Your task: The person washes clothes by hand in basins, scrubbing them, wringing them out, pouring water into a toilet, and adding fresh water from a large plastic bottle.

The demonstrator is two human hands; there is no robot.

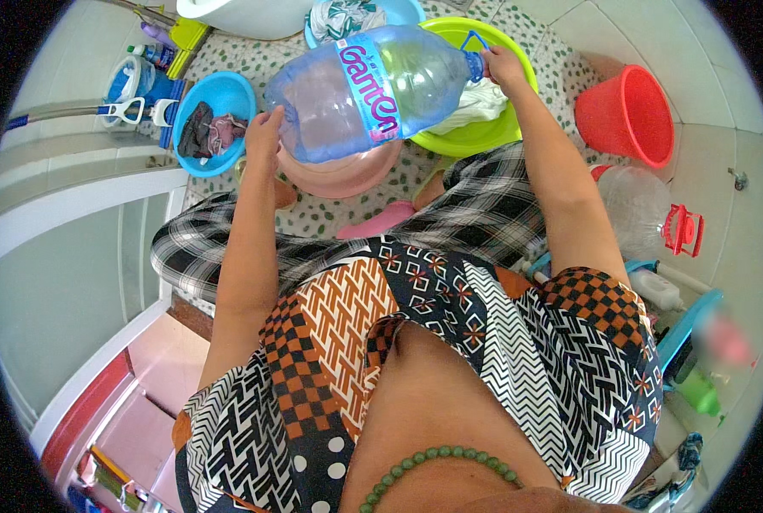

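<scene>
I hold a large clear blue plastic water jug [313, 107] tilted on its side above the basins. My left hand [264, 135] grips the jug's bottom end. My right hand [505, 72] closes round its neck by the blue cap, where a blue carry handle [476, 39] sticks out. Under the jug is a pink basin [339, 179], its inside mostly hidden. Beyond my right hand, a lime green basin [525, 64] holds white cloth [474, 109]. Left of the jug, a blue basin [246, 90] contains dark and pinkish cloths [215, 132].
A red bucket [617, 115] and a clear jug with a red cap [634, 209] stand at right. Another blue basin [414, 12] with cloth sits at the back. Brushes and mop handles [65, 114] lean at left beside a white-framed door [82, 209]. The floor is pebble-patterned.
</scene>
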